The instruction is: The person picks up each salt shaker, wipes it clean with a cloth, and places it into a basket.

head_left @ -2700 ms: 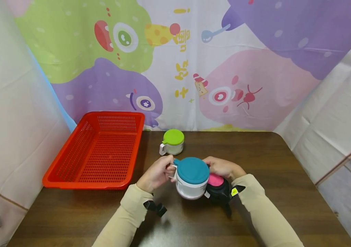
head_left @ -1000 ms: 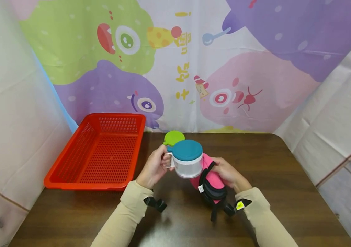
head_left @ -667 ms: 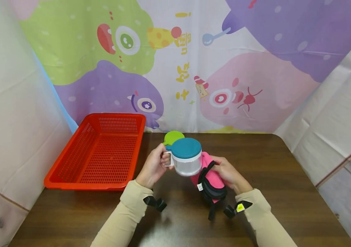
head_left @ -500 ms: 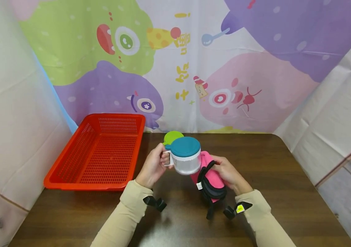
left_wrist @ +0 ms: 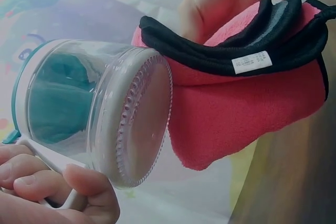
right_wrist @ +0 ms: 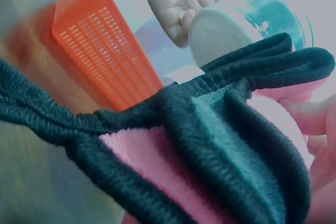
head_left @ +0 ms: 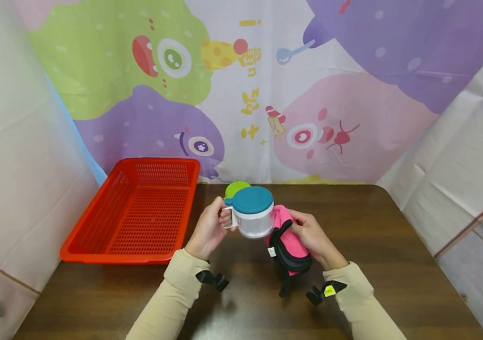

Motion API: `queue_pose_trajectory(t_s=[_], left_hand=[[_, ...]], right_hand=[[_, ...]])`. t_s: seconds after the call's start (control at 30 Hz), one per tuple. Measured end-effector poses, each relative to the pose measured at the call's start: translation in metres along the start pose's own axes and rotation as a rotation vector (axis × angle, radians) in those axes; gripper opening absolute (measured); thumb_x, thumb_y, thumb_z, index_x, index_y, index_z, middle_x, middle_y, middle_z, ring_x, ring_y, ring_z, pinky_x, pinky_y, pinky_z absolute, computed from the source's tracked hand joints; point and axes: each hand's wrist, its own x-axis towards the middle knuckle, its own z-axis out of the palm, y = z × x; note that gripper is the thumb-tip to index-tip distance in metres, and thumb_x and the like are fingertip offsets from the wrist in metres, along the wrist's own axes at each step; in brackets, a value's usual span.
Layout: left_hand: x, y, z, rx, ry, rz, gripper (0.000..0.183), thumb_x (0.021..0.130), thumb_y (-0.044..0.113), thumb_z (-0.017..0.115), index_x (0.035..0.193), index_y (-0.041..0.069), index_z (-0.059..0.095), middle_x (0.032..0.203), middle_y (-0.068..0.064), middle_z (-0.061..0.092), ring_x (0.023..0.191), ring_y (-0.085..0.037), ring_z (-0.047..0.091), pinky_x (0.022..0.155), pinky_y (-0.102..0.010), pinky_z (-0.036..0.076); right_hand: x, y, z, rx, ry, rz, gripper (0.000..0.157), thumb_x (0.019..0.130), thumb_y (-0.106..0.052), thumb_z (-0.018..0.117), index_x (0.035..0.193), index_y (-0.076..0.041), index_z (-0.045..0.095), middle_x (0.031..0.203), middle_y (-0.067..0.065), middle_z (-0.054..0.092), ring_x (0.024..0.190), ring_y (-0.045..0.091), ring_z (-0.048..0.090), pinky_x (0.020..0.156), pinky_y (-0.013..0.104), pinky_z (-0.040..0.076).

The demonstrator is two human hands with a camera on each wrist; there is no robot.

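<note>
My left hand (head_left: 209, 228) grips the white handle of a clear seasoning jar (head_left: 256, 225) with a teal lid (head_left: 253, 200), held up over the table. In the left wrist view the ribbed clear base (left_wrist: 149, 119) of the jar faces the camera. My right hand (head_left: 314, 238) pinches a folded pink cloth (head_left: 293, 243) with black edging and a small white label, its top right at the jar's side. Close up in the right wrist view, the black-edged folds (right_wrist: 184, 145) hide part of the fingers. Behind the jar a second jar's lime-green lid (head_left: 236, 189) shows, its body mostly hidden.
A red plastic basket (head_left: 64, 250) with perforated sides stands on the left of the brown wooden table (head_left: 373, 245). A cartoon-printed curtain (head_left: 233, 156) hangs behind the table's back edge. Both wrists wear black camera straps (head_left: 212, 280).
The teal-lidded jar has moved away from me and slightly left, now overlapping the green-lidded jar. The cloth has turned, showing more pink beside the jar. Both hands keep their hold.
</note>
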Motion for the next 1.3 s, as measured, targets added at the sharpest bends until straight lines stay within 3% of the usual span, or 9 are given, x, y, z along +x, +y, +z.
queue_pose_trajectory(t_s=[0.27,0.53,1.3], left_hand=[[-0.001,0.005,-0.003,0.01,-0.012,0.007,0.036,0.091,0.014,0.031,0.055,0.015,0.034,0.05,0.006,0.032,0.049,-0.011,0.028,0.055,-0.027,0.035],[-0.002,0.008,-0.005,0.022,-0.012,0.049,0.036,0.091,0.014,0.031,0.056,0.014,0.035,0.05,0.005,0.031,0.049,-0.012,0.029,0.055,-0.027,0.034],[0.001,0.007,-0.006,0.061,0.033,0.06,0.035,0.091,0.013,0.034,0.057,0.013,0.037,0.051,0.005,0.032,0.05,-0.013,0.031,0.055,-0.026,0.036]], right_hand=[[-0.002,-0.007,0.007,-0.03,0.044,0.005,0.042,0.095,-0.003,0.047,0.137,0.002,0.051,0.129,0.026,0.058,0.098,0.012,0.06,0.079,0.021,0.052],[-0.003,-0.016,0.013,-0.034,0.078,-0.029,0.044,0.095,-0.004,0.049,0.138,-0.002,0.052,0.135,0.022,0.056,0.113,0.024,0.056,0.086,0.019,0.05],[-0.005,-0.022,0.015,-0.054,0.122,-0.118,0.042,0.093,0.0,0.05,0.135,-0.001,0.054,0.134,0.021,0.058,0.112,0.02,0.057,0.088,0.017,0.049]])
